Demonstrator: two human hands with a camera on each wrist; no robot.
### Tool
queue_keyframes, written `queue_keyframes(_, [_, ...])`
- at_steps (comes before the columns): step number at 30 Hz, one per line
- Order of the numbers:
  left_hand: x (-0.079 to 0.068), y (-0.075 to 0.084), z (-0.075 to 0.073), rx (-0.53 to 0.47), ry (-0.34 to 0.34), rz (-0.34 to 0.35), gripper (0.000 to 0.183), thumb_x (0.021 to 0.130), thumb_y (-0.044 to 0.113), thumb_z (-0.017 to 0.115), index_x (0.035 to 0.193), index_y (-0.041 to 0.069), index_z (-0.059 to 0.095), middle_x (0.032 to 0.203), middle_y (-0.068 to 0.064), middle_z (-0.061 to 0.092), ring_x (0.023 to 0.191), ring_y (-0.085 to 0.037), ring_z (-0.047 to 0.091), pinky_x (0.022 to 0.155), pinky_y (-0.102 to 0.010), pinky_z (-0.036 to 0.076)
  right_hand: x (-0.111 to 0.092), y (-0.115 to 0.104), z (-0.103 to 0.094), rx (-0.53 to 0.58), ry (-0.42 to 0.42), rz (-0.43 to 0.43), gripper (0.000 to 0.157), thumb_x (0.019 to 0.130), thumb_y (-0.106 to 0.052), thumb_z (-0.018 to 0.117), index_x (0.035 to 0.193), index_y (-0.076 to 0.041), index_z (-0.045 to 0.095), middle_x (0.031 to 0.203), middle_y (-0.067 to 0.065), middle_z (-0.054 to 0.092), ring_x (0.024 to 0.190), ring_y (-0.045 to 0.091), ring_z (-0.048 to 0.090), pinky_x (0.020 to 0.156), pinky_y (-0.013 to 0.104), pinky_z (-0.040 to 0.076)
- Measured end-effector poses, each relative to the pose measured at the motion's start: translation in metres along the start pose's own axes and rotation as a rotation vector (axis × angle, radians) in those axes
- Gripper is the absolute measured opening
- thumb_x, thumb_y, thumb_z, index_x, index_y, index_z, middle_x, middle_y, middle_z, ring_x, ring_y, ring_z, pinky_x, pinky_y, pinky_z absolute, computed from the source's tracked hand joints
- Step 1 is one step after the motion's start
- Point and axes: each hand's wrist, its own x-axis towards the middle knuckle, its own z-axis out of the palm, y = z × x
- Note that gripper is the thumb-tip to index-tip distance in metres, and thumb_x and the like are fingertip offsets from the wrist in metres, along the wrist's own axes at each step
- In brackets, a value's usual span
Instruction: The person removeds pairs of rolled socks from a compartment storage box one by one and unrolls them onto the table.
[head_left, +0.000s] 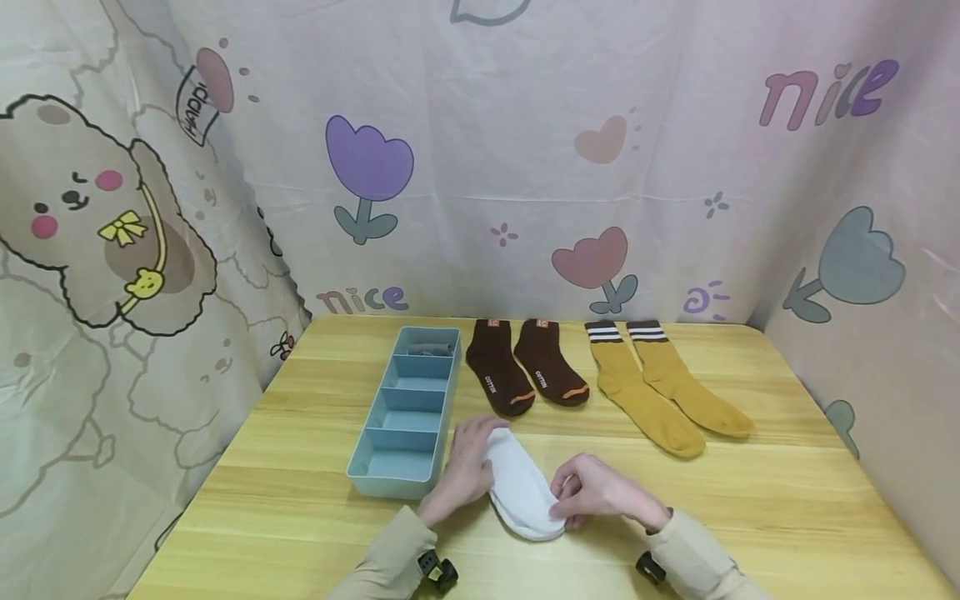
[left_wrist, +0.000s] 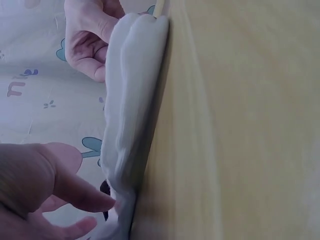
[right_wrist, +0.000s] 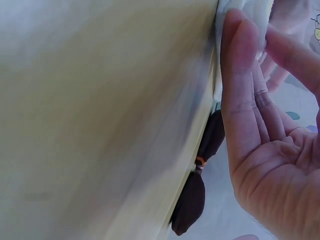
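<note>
Sleeves, two, long, plain beige, softly creased. Left sleeve (head_left: 386,554): directly nearer the wearer than the blue divided tray (head_left: 393,483), cuff ending at the wrist. Right sleeve (head_left: 701,554): matching, to the tray's right and nearer the wearer, cuff likewise at the wrist.
Wrist devices, two, small, black. Left device (head_left: 437,572): just beyond the tray's near right corner, blocky, with a small yellowish marking; lettering too small to read. Right device (head_left: 650,568): well right of the tray, compact, block-shaped.
Left hand (head_left: 465,469), beside the tray, and right hand (head_left: 597,490), farther right: both bare.
</note>
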Motion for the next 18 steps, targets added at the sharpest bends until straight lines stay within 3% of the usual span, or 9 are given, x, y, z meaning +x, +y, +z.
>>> queue_keyframes(3, [0.0006,-0.0011,0.0002,-0.06,0.026,-0.069,0.06,0.076,-0.019,0.053,0.13,0.006,0.059,0.142,-0.024,0.05,0.132,-0.045,0.042,0.11,-0.061,0.038,0.0006,-0.001,0.0013,0.017,-0.005,0.005,0.013,0.08,-0.001,0.079,0.084,0.0,0.067,0.073,0.018,0.075,0.058,0.02,0.071,0.054,0.03,0.059])
queue_keyframes(10, [0.0021,-0.0024,0.0,-0.129,0.076,-0.15,0.062,0.077,-0.02,0.053,0.133,0.007,0.057,0.146,-0.028,0.042,0.132,-0.048,0.037,0.109,-0.063,0.037,0.0002,-0.0019,0.0033,0.065,-0.021,0.006,0.013,0.08,0.001,0.078,0.086,0.002,0.066,0.075,0.021,0.075,0.059,0.023,0.071,0.056,0.032,0.06])
queue_keyframes(18, [0.0029,-0.0039,-0.0007,-0.125,0.097,-0.139,0.065,0.075,-0.024,0.048,0.136,0.001,0.052,0.139,-0.029,0.047,0.129,-0.048,0.041,0.108,-0.062,0.038,-0.0001,0.0004,0.0029,0.101,-0.033,0.008,0.017,0.079,0.003,0.077,0.091,0.006,0.065,0.074,0.018,0.073,0.059,0.018,0.07,0.058,0.033,0.061])
